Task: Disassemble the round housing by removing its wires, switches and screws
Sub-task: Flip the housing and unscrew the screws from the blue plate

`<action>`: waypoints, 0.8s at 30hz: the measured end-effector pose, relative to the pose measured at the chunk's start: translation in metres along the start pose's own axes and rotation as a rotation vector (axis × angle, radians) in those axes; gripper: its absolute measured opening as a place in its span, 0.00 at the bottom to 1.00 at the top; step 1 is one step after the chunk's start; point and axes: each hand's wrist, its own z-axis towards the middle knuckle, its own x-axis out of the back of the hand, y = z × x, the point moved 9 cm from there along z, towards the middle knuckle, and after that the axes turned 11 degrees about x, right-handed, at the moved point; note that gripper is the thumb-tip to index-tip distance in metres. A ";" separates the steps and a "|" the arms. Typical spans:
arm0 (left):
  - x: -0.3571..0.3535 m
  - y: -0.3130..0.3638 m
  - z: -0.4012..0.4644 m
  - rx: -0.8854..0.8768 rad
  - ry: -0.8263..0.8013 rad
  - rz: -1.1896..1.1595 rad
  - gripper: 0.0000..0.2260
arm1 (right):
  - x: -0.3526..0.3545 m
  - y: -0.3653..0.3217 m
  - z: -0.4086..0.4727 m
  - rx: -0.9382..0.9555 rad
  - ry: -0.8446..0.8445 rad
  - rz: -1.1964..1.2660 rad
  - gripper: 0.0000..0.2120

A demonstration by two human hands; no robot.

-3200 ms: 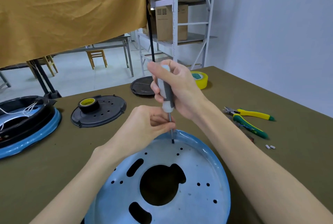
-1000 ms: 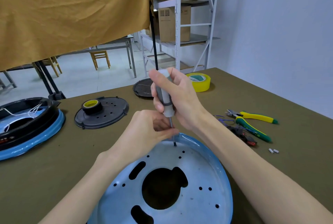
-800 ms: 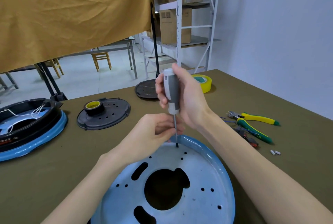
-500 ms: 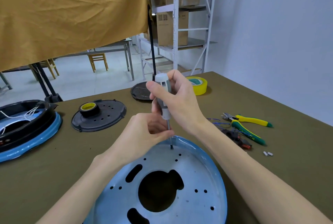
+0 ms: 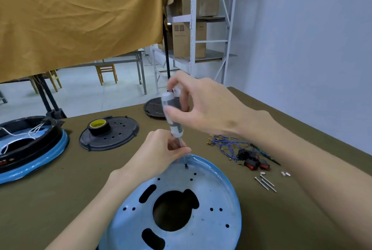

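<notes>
A round light-blue housing (image 5: 211, 195) lies on the olive table in front of me, with a large centre hole and several small holes. A grey-handled screwdriver (image 5: 172, 117) stands upright with its tip on a screw (image 5: 186, 167) near the housing's far rim. My right hand (image 5: 207, 107) holds the handle's top with loosened fingertips. My left hand (image 5: 161, 153) pinches the shaft just above the housing. Removed blue wires (image 5: 225, 143), red and black switches (image 5: 254, 162) and long screws (image 5: 265, 183) lie to the right.
A second blue and black housing (image 5: 34, 149) with white wires sits at the far left. A black round cover (image 5: 112, 135) carries a yellow-cored tape roll (image 5: 98, 125). Another black disc (image 5: 154, 107) lies behind my hands. Small white pieces (image 5: 285, 173) lie near the screws.
My right hand has loosened its full grip on the handle to a fingertip hold near the top. The view shifted, bringing the wires, switches and screws on the right into sight.
</notes>
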 end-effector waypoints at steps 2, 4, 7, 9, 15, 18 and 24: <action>-0.003 0.009 0.001 -0.029 0.020 0.053 0.09 | 0.000 0.002 0.010 -0.015 -0.079 -0.136 0.20; -0.007 0.018 -0.001 -0.068 0.009 0.073 0.09 | -0.002 0.015 0.015 -0.099 -0.193 -0.252 0.24; -0.009 0.019 -0.008 -0.091 -0.049 0.102 0.05 | -0.008 0.029 0.013 -0.180 -0.355 -0.200 0.26; -0.001 0.015 -0.011 -0.093 -0.046 0.191 0.08 | -0.011 0.027 0.011 -0.175 -0.501 -0.117 0.20; 0.008 -0.047 -0.011 0.209 -0.258 0.447 0.15 | -0.020 0.022 -0.010 -0.237 -0.820 -0.042 0.15; 0.003 -0.054 -0.010 0.273 -0.277 0.394 0.17 | -0.020 0.025 -0.010 -0.192 -0.759 -0.274 0.23; 0.002 -0.054 -0.016 0.343 -0.197 0.461 0.16 | -0.016 0.025 -0.012 -0.212 -0.647 -0.161 0.21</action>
